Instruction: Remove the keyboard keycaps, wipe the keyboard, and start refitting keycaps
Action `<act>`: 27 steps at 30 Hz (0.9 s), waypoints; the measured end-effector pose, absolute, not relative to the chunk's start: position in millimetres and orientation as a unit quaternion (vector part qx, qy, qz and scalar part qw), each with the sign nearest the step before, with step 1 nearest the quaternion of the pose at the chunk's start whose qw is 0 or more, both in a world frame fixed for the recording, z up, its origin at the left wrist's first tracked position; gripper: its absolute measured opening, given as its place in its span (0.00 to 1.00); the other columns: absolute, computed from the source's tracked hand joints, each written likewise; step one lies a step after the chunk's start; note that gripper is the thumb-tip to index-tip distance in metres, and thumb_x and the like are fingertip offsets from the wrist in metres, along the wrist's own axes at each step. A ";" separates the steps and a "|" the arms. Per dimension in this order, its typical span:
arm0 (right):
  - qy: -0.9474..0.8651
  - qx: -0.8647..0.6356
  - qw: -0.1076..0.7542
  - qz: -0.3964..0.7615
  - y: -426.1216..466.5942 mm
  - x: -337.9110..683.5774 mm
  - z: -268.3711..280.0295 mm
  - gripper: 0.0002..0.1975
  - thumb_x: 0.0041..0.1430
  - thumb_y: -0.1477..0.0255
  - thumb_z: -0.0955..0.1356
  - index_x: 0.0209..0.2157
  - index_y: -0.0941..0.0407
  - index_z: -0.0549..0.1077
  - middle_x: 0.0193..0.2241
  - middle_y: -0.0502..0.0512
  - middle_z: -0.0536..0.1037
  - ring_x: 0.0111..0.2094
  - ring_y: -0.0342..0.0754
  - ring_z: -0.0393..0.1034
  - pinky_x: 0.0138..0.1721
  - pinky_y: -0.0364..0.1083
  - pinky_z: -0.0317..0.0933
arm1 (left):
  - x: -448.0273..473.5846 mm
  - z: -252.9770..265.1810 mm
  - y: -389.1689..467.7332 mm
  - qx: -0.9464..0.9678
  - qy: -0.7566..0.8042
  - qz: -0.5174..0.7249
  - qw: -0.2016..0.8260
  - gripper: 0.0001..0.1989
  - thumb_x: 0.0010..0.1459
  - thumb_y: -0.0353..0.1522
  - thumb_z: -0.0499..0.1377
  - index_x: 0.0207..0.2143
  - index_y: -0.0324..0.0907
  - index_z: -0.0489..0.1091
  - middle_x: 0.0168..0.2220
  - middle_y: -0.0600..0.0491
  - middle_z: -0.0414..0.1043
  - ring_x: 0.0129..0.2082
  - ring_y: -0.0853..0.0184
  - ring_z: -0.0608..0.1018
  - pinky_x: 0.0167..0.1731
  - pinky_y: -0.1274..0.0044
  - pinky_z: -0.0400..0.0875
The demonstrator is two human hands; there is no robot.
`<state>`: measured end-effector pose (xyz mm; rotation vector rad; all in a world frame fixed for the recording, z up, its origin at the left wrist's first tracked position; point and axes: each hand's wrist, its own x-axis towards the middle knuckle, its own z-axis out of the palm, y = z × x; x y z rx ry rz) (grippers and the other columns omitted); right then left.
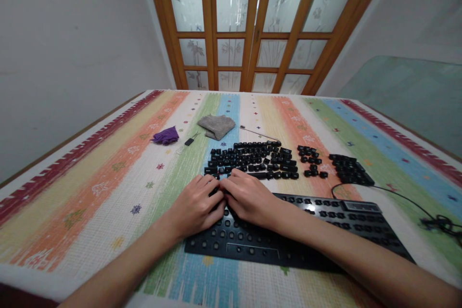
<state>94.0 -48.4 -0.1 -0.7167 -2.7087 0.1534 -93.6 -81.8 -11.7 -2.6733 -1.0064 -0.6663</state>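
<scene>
A black keyboard (249,240) with its keycaps off lies near the table's front, bare switches showing. Over its upper left corner, my left hand (202,202) is closed, fingers curled and thumb bent inward. My right hand (250,199) meets it there, also closed, its fingertips against those of the left. Whatever sits between the fingertips is hidden by the hands. Just behind them, loose black keycaps (252,160) are laid out in rows like a keyboard. Smaller groups of keycaps (311,155) and number-pad keycaps (350,169) lie to the right.
Farther back are a purple cloth (166,135), a folded grey cloth (216,126), a small black-handled wire tool (189,141) and a thin rod (260,133). The keyboard's cable (400,193) runs right to a bundled coil (442,224). A striped tablecloth (119,192) covers the table.
</scene>
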 end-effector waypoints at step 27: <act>-0.947 -0.259 0.135 0.132 -38.5 92.3 18.8 0.04 0.58 0.82 0.67 0.33 0.59 0.70 0.31 0.57 0.73 0.33 0.48 0.63 0.34 0.45 0.56 | -101.9 -13.0 -79.7 -0.885 -0.366 -0.284 -0.043 0.07 0.63 0.30 0.56 0.36 0.40 0.75 0.40 0.48 0.76 0.42 0.60 0.73 0.43 0.65 0.72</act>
